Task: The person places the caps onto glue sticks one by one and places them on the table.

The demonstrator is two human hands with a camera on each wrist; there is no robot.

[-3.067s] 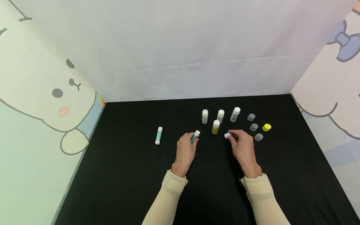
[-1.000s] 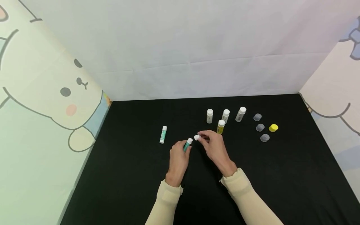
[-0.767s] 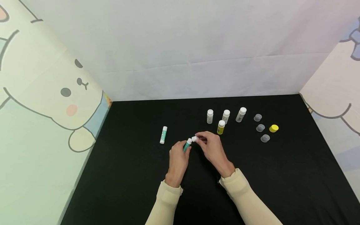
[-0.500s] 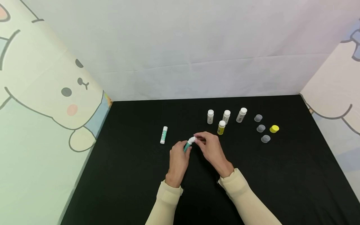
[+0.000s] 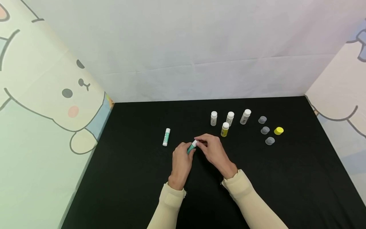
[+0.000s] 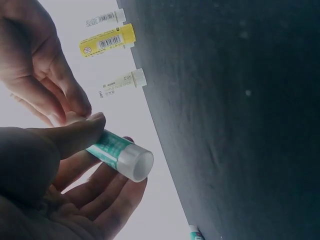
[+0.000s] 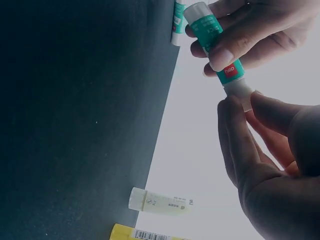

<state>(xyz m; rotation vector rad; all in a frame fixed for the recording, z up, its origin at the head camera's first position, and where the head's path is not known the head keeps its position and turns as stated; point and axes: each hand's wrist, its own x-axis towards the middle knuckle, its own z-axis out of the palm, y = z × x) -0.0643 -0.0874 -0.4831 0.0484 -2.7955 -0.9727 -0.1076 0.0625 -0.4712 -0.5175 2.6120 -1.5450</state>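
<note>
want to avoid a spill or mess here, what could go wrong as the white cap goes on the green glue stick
The left hand holds the green glue stick in the air while the right hand pinches its small white cap; the cap could seat crooked or slip. The upright yellow bottle stands close behind the right hand and might get knocked.

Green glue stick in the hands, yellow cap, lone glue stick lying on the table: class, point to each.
green glue stick (image 7: 223, 66), right wrist view, its label.
yellow cap (image 5: 278, 130), head view, its top.
lone glue stick (image 5: 166, 137), head view, mid-body.
</note>
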